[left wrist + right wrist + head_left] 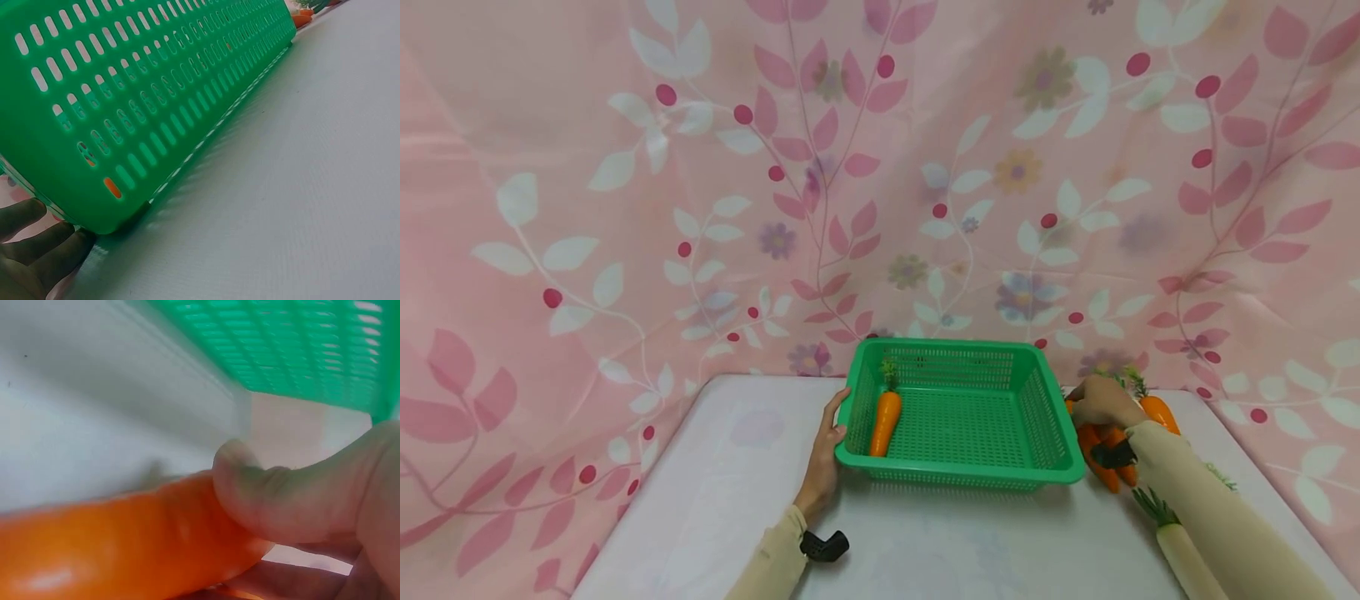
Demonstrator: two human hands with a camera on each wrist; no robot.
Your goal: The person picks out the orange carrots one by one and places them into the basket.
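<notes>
A green plastic basket (958, 477) stands on the table with one orange carrot (886, 423) lying along its left inner side, leafy top toward the back. My left hand (824, 454) rests against the basket's left end, its fingers (53, 240) extended by the wall near a lower corner. To the right of the basket my right hand (1105, 402) pinches a carrot (119, 547), thumb on top and fingers beneath. Several more carrots (1101, 471) lie under and around that hand, partly hidden by it. The leafy tops of some show behind the hand.
A white radish (1186, 557) with green leaves lies at the front right, partly behind the right sleeve. Another carrot (1160, 412) sits right of the hand. The white table (722, 450) meets a pink floral curtain (895, 183) behind the basket.
</notes>
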